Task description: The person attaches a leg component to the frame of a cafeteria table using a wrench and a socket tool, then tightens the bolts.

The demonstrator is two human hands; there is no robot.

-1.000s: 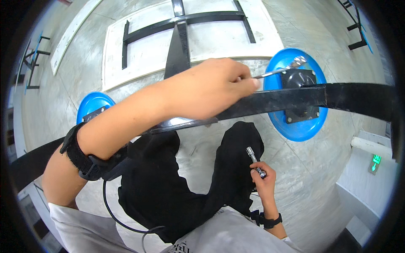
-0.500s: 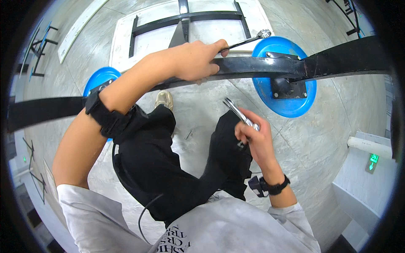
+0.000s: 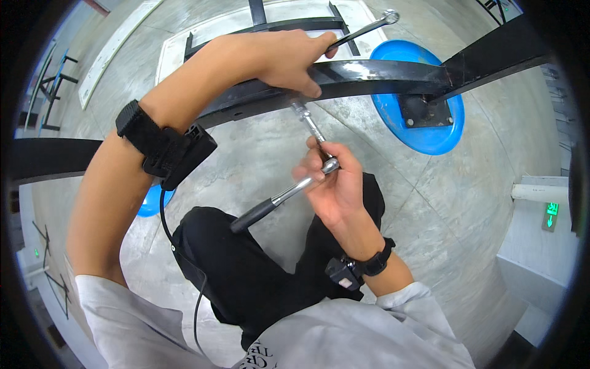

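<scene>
A black metal beam [image 3: 381, 77] crosses in front of me. My left hand [image 3: 286, 58] reaches over it, closed round a ring-ended wrench [image 3: 369, 27] that points out to the right past the fingers. The thumb rests against the beam's near side, and the other fingers are partly hidden. Below, my right hand [image 3: 338, 190] grips a ratchet wrench [image 3: 276, 202] at its head and extension bar. Its dark handle slants down left over my knee. The socket end [image 3: 299, 107] meets the beam's near side under my left hand; the contact is blurred.
A blue round plate [image 3: 452, 138] with a black bracket is at the beam's right, and another blue plate [image 3: 150, 202] at the left, mostly behind my arm. A white panel [image 3: 169, 58] lies beyond with black frame bars. A cable [image 3: 195, 307] hangs from my left wrist strap.
My right hand has moved up and left, bringing the ratchet wrench's socket end to the beam. The left hand and its wrench sit slightly higher in view, still over the beam.
</scene>
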